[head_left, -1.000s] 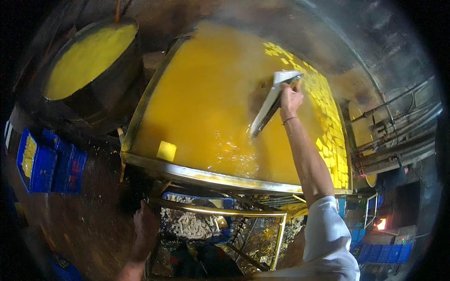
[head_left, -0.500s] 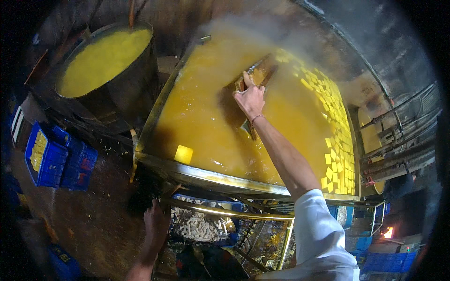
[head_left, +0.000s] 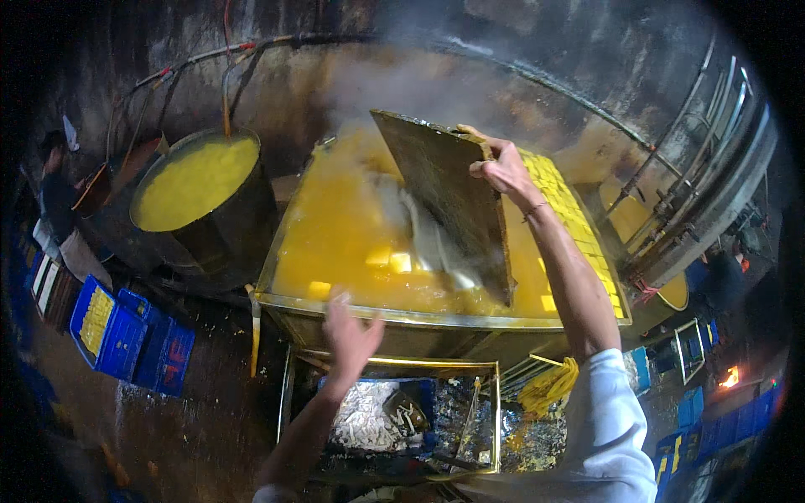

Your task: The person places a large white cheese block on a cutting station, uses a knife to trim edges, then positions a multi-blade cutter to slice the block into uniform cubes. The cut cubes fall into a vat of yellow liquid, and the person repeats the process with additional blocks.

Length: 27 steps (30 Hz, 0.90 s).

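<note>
My right hand (head_left: pixel 508 174) grips the upper right edge of a dark, wet rectangular board (head_left: pixel 444 180). The board is tilted up over a wide metal vat (head_left: pixel 402 319) of steaming yellow-orange liquid, its lower corner near the front rim. Pale, blurred streaks of liquid show under its left side. A few yellow blocks (head_left: pixel 401 262) lie in the liquid left of the board. Many more yellow blocks (head_left: pixel 574 214) are packed in rows along the right side, partly behind my arm. My left hand (head_left: pixel 349 334), slightly blurred, hovers by the front rim with fingers apart, holding nothing.
A round drum (head_left: pixel 189 189) with yellow contents stands left of the vat. Blue crates (head_left: pixel 126 335) sit on the floor, near another person (head_left: pixel 60 197) at far left. Below the vat is a metal frame (head_left: pixel 436 363) over pale scraps. Pipes and a fire lie right.
My right hand has lifted the board out of the liquid and tilted it up. My left hand has risen toward the front rim. The view has tipped upward, showing more wall.
</note>
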Available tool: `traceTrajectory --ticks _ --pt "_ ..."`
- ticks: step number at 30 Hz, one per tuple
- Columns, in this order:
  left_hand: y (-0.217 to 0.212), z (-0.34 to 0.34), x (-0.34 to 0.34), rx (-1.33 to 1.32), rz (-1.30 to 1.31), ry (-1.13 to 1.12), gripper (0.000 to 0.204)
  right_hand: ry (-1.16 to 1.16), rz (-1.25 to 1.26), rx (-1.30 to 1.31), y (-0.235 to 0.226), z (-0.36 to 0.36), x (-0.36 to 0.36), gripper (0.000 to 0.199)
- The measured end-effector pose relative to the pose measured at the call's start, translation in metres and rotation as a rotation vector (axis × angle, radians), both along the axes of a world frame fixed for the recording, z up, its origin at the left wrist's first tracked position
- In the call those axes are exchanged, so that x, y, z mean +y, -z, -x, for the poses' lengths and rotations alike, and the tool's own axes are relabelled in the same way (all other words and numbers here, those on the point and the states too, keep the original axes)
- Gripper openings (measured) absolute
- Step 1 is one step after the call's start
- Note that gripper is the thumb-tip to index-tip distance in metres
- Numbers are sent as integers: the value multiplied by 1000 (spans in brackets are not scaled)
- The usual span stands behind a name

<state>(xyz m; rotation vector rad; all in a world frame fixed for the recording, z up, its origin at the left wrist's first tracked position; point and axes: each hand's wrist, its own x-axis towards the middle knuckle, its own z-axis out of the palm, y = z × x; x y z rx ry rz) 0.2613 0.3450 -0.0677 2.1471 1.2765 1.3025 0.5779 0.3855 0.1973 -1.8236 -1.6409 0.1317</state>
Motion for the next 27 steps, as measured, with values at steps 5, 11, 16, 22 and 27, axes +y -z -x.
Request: traceTrajectory --ticks 5,11,16,22,27 --pt "-122 -147 -39 -829 870 599 84 -256 -103 56 -87 89 -166 72" --pt "-96 -106 -133 -1546 1336 1333 89 -357 -76 -247 -16 219 -382 57" --pt "-12 61 -258 -1655 1517 1252 91 -242 183 -494 87 352 -477 84" --pt "79 235 -379 -1595 1695 908 97 -159 247 -528 262 462 -544 77" --pt "149 344 -418 -1129 1616 486 39 26 -59 -124 266 410 -560 32"
